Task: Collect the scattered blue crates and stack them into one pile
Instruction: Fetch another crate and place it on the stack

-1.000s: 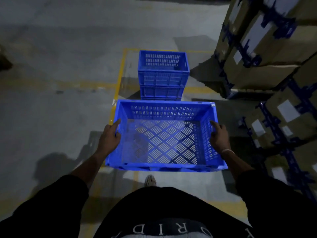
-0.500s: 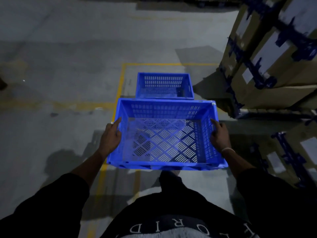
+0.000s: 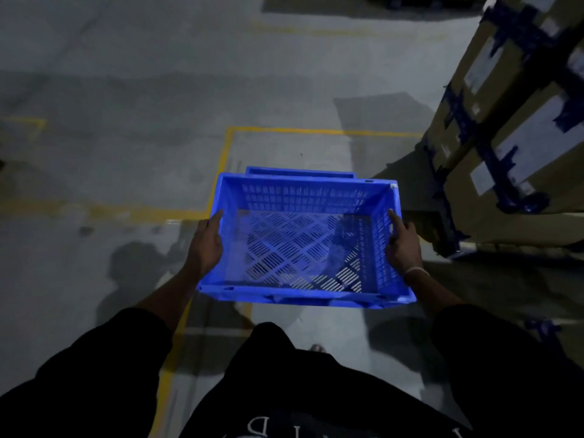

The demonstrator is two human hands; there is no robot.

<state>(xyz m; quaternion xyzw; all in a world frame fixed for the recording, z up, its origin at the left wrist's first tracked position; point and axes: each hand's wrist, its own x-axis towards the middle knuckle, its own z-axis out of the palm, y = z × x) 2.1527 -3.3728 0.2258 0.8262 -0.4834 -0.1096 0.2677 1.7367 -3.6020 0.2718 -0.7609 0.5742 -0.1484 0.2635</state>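
I carry an empty blue crate point(image 3: 303, 248) with slotted walls and a lattice floor, level in front of me. My left hand point(image 3: 207, 241) grips its left wall, thumb along the rim. My right hand point(image 3: 403, 245) grips the right wall, index finger stretched along the rim. Only the far rim of the crate pile point(image 3: 300, 171) on the floor shows beyond the carried crate; the rest of the pile is hidden beneath it.
Tall stacks of cardboard boxes point(image 3: 518, 128) with blue tape and white labels stand close on the right. Yellow floor lines point(image 3: 226, 153) frame the spot where the pile stands. Grey concrete floor spreads left and ahead. My foot point(image 3: 316, 347) shows below the crate.
I have walked forward with the crate held the same way. The pile has slid under the carried crate, from fully visible to only its far rim showing.
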